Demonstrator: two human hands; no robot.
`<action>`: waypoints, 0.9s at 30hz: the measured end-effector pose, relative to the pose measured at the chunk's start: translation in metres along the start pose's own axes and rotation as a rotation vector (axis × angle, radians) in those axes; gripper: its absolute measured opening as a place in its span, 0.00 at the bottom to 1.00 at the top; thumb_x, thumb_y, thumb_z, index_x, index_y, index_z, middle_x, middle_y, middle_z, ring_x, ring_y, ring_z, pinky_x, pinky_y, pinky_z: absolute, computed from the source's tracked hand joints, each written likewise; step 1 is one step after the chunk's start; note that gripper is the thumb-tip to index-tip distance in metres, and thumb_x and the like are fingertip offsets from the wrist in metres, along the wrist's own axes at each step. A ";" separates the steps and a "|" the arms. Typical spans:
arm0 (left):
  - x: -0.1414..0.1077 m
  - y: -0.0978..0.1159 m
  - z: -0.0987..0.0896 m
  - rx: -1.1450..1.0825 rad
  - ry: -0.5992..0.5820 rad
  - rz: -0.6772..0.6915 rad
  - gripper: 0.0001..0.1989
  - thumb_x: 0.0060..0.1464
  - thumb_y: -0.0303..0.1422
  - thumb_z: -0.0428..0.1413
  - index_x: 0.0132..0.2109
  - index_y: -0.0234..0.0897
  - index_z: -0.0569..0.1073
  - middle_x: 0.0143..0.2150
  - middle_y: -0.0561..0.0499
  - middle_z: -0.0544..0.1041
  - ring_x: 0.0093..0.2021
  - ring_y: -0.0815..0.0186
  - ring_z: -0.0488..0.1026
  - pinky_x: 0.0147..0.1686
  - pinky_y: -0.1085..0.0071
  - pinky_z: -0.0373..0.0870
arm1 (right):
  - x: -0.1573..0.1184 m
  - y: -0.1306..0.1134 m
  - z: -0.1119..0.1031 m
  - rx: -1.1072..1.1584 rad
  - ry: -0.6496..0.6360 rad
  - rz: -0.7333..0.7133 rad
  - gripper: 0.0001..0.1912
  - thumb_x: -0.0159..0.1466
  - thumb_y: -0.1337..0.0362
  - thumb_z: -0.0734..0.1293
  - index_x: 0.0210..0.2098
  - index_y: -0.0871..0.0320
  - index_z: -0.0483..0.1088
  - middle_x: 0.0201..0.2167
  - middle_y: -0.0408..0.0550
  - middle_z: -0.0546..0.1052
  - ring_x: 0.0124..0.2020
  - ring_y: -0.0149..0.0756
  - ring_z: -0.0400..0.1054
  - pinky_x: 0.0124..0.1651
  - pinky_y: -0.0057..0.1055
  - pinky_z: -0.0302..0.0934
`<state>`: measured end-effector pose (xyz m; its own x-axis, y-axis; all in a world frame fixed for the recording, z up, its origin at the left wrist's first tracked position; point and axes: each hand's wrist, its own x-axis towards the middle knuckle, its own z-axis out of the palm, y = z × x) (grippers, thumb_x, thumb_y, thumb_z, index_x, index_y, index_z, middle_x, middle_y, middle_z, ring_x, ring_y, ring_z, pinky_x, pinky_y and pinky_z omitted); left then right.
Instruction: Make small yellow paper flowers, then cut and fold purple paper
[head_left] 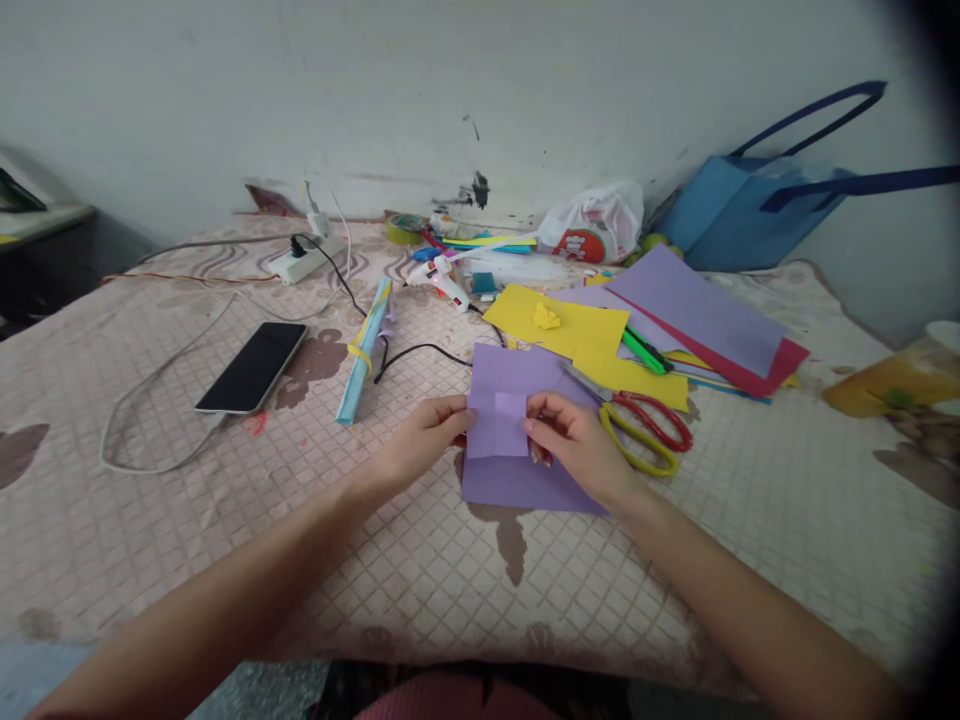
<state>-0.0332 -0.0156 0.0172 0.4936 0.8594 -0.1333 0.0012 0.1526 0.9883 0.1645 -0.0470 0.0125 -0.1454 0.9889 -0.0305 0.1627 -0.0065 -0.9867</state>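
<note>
A small piece of purple paper (498, 428), partly folded over at its upper right, is held between both hands. My left hand (433, 430) pinches its left edge between thumb and fingers. On the right edge, my right hand (564, 436) grips it the same way. Beneath lies a larger purple sheet (525, 488), flat on the tablecloth. Scissors (637, 420) with one red and one yellow handle loop rest just beyond my right hand. Left of the papers lies a light blue paper stick (364, 355) with a yellow strip wound round it.
Yellow sheets (517, 315), a green cutter (646, 350) and stacked coloured paper (705, 310) lie at right. A glue gun (444, 280) and power strip (306, 260) are further back. A phone (253, 368) with its cable lies left. A drink cup (892, 378) and blue bag (750, 210) stand right.
</note>
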 end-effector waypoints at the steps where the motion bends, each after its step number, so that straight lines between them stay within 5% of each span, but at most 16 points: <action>1: 0.000 0.000 0.000 -0.006 -0.031 0.005 0.07 0.52 0.33 0.54 0.31 0.33 0.73 0.26 0.53 0.71 0.28 0.70 0.67 0.33 0.72 0.65 | 0.000 0.000 0.000 0.006 0.004 -0.006 0.06 0.60 0.61 0.64 0.32 0.56 0.63 0.16 0.35 0.66 0.17 0.26 0.59 0.23 0.25 0.56; 4: 0.001 -0.001 -0.001 -0.040 -0.088 0.048 0.06 0.50 0.30 0.56 0.36 0.33 0.73 0.31 0.51 0.75 0.33 0.68 0.70 0.38 0.70 0.66 | 0.000 0.000 0.000 0.007 0.022 -0.047 0.05 0.60 0.62 0.64 0.32 0.56 0.63 0.16 0.35 0.66 0.17 0.26 0.60 0.22 0.25 0.57; 7: 0.002 -0.003 -0.003 -0.040 -0.001 0.097 0.07 0.49 0.29 0.58 0.37 0.33 0.73 0.35 0.49 0.77 0.37 0.67 0.71 0.42 0.69 0.66 | -0.002 0.001 0.000 -0.022 0.055 -0.108 0.04 0.61 0.63 0.64 0.33 0.56 0.64 0.18 0.38 0.70 0.19 0.28 0.65 0.24 0.26 0.60; 12: 0.002 -0.004 -0.001 -0.031 0.092 0.118 0.09 0.46 0.29 0.61 0.38 0.33 0.73 0.50 0.45 0.74 0.49 0.62 0.70 0.49 0.67 0.63 | -0.004 0.004 0.002 -0.171 0.155 -0.297 0.06 0.62 0.68 0.63 0.38 0.56 0.70 0.38 0.48 0.76 0.38 0.34 0.72 0.41 0.33 0.66; 15: 0.001 -0.004 0.000 -0.139 0.072 0.058 0.14 0.48 0.29 0.61 0.43 0.36 0.72 0.46 0.47 0.74 0.44 0.64 0.71 0.46 0.67 0.65 | -0.003 0.004 0.002 -0.231 0.187 -0.444 0.09 0.61 0.72 0.62 0.38 0.55 0.71 0.44 0.49 0.75 0.47 0.36 0.69 0.48 0.35 0.64; 19: 0.000 -0.003 0.000 -0.367 -0.054 -0.056 0.17 0.49 0.26 0.58 0.48 0.38 0.72 0.38 0.50 0.75 0.37 0.69 0.71 0.42 0.68 0.67 | -0.002 0.002 -0.001 -0.298 0.215 -0.547 0.11 0.61 0.75 0.60 0.37 0.55 0.70 0.43 0.48 0.75 0.46 0.35 0.69 0.45 0.34 0.64; 23: 0.000 -0.003 -0.001 -0.437 -0.004 -0.023 0.11 0.52 0.28 0.57 0.44 0.34 0.76 0.38 0.49 0.74 0.35 0.71 0.70 0.40 0.71 0.66 | -0.002 0.001 -0.002 -0.330 0.208 -0.577 0.12 0.62 0.75 0.59 0.36 0.55 0.71 0.43 0.47 0.75 0.46 0.35 0.69 0.48 0.35 0.62; 27: 0.002 -0.009 -0.001 -0.331 -0.003 0.052 0.16 0.48 0.27 0.62 0.46 0.36 0.74 0.40 0.50 0.75 0.38 0.70 0.70 0.40 0.72 0.65 | -0.002 0.000 -0.002 -0.254 0.191 -0.518 0.11 0.63 0.72 0.59 0.36 0.54 0.71 0.44 0.48 0.75 0.48 0.36 0.68 0.50 0.36 0.60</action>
<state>-0.0333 -0.0151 0.0084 0.4881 0.8689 -0.0826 -0.3062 0.2591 0.9161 0.1667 -0.0488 0.0126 -0.0940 0.8631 0.4963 0.3488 0.4954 -0.7955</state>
